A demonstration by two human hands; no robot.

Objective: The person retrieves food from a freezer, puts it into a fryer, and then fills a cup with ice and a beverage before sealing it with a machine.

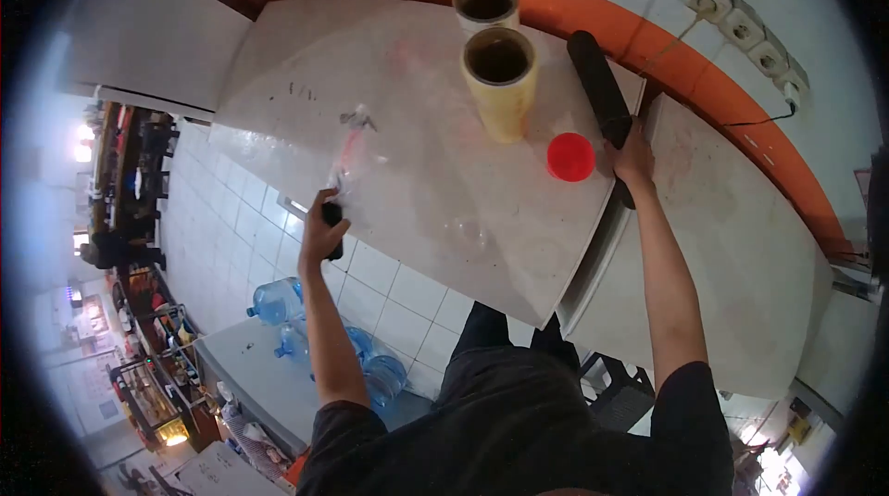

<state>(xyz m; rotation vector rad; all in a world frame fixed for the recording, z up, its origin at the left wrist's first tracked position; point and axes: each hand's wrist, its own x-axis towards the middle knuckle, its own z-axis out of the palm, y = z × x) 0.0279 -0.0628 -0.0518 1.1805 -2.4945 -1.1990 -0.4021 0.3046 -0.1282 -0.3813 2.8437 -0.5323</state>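
My right hand (pixel 633 161) is closed round a long black bar (pixel 597 79), which lies slantwise at the table's right edge. Close beside that hand is a round red lid-like object (pixel 570 157). Two upright rolls with hollow brown cores stand further back: a yellowish roll (pixel 505 102) in front and a paler roll (pixel 486 7) behind it. At the table's near left edge, my left hand (pixel 321 235) grips a small black object (pixel 333 218) whose kind I cannot make out. Just beyond it lies crumpled clear plastic with a greyish piece (pixel 358 118).
The pale tabletop (pixel 407 172) meets a second white surface (pixel 722 246) across a gap on the right. Power sockets (pixel 741 28) with a plugged cable are on the wall. Several blue water bottles (pixel 278 301) lie low at left, near a tiled floor (pixel 380 297).
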